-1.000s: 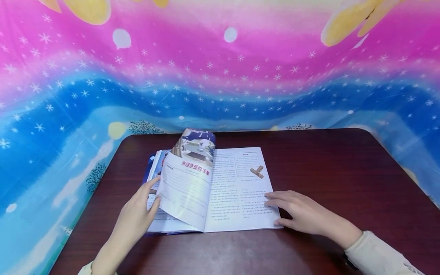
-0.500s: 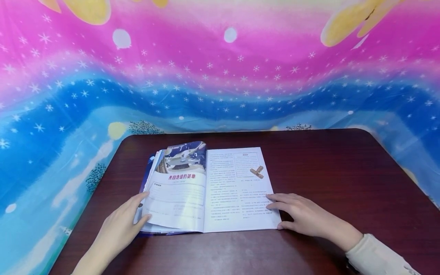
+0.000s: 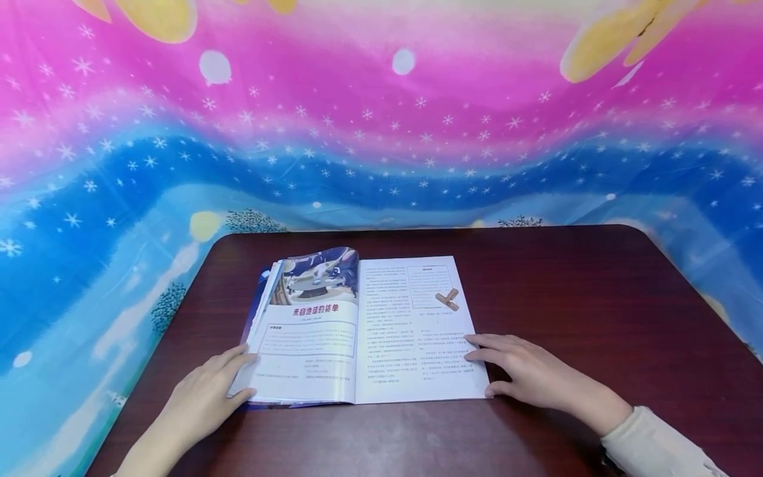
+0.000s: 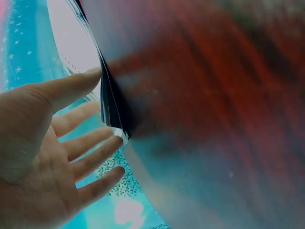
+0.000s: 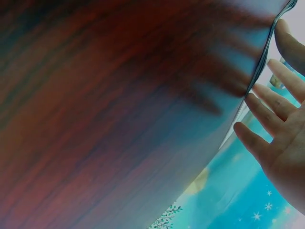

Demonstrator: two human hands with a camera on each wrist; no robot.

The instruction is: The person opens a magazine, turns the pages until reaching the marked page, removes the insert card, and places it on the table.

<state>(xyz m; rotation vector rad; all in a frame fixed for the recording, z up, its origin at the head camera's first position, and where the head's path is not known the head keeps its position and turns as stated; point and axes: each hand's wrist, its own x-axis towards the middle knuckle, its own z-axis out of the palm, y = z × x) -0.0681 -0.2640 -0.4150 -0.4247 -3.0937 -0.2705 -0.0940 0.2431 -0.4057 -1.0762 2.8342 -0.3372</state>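
An open magazine (image 3: 417, 331) lies on the dark wooden table, its left page (image 3: 304, 334) topped by a picture and a red title. Along that page's lower outer edge my left hand (image 3: 205, 394) rests its fingers and thumb. In the left wrist view the thumb of the left hand (image 4: 52, 138) touches the page edge, with the other fingers spread and nearly straight. My right hand (image 3: 527, 371) touches the right page's outer edge near the lower corner. The right wrist view has the right hand (image 5: 281, 114) with its fingers extended at the magazine's edge.
The table (image 3: 572, 285) has rounded far corners and a glossy top that reflects the hands. Behind and beside it hangs a pink and blue cloth (image 3: 334, 132) with snowflakes. Lower pages and a dark blue cover stick out at the magazine's left side.
The lifted page has come down flat onto the left side, and my left hand has moved left and toward me with it. My right hand has stayed at the right page's edge.
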